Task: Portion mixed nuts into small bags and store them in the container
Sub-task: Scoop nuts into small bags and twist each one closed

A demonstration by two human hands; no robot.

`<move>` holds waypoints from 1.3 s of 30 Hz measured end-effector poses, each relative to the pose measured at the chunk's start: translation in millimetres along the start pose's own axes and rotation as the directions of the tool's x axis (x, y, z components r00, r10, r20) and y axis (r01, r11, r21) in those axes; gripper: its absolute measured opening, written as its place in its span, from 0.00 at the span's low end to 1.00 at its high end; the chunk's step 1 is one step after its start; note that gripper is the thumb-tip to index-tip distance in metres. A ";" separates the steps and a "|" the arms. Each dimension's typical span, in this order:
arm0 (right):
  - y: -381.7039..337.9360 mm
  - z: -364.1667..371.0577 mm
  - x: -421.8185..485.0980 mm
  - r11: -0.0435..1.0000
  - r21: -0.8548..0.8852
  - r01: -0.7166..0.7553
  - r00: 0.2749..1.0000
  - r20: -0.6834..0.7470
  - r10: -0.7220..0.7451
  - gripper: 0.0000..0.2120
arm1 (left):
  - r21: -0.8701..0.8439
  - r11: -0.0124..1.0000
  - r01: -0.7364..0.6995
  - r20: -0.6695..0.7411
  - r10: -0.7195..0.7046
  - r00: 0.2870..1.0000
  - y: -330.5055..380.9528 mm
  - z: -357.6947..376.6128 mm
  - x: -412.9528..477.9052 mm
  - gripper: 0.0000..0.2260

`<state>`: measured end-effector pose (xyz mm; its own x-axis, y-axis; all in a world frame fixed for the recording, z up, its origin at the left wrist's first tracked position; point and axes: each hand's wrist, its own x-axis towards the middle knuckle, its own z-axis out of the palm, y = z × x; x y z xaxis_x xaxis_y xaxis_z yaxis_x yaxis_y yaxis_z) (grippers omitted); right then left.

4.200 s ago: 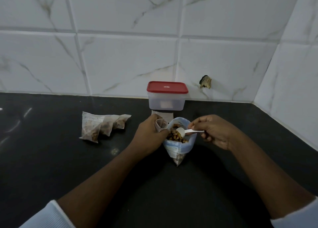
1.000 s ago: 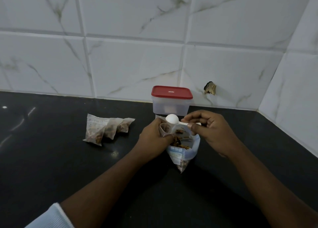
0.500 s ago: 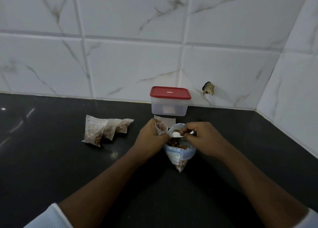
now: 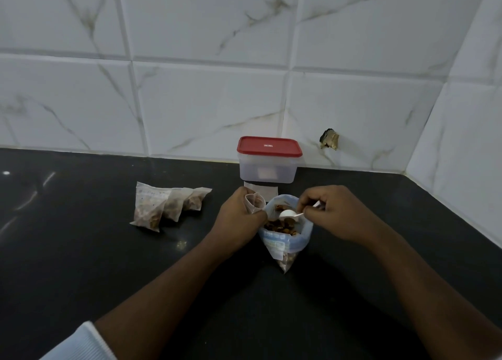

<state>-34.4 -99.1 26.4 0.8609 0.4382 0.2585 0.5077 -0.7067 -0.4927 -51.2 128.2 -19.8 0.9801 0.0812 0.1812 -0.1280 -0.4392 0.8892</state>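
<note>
A: And the hands?
B: The left hand (image 4: 239,220) grips a small clear plastic bag (image 4: 255,202); the right hand (image 4: 335,214) pinches a white plastic spoon (image 4: 289,214) in the large nut bag (image 4: 285,241), near the red-lidded container (image 4: 269,161).

A pale, finely ribbed knit sleeve (image 4: 81,343) covers the left arm. Its cuff ends well short of the wrist.

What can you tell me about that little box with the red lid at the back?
The container is a small rectangular tub of cloudy, see-through plastic, closed by a flat red lid with rounded corners and a tiny pale mark. It stands upright on the dark counter, close to the tiled wall. A pale patch shows on its front; its contents cannot be made out. Nobody is holding it.
</note>
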 end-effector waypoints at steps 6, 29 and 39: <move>6.1 -6.2 -0.9 0.996 -0.079 -0.039 0.997 -0.071 0.033 0.10 | 0.011 1.000 -0.012 0.010 0.012 1.000 0.5 0.7 0.4 0.12; 13.1 19.3 6.7 0.713 0.573 -0.404 0.897 0.097 0.430 0.06 | 0.032 0.999 -0.023 0.023 0.022 0.999 -0.9 1.6 0.5 0.11; 18.2 9.9 8.9 0.469 0.829 -0.306 0.883 0.064 0.465 0.07 | 0.014 0.997 -0.078 0.028 0.077 0.997 0.5 2.6 -2.7 0.12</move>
<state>-17.8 -102.5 11.5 0.9941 0.0940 -0.0535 -0.0532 -0.0052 -0.9986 -53.4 125.4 -20.9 0.9711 0.0222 0.2378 -0.2017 -0.4571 0.8662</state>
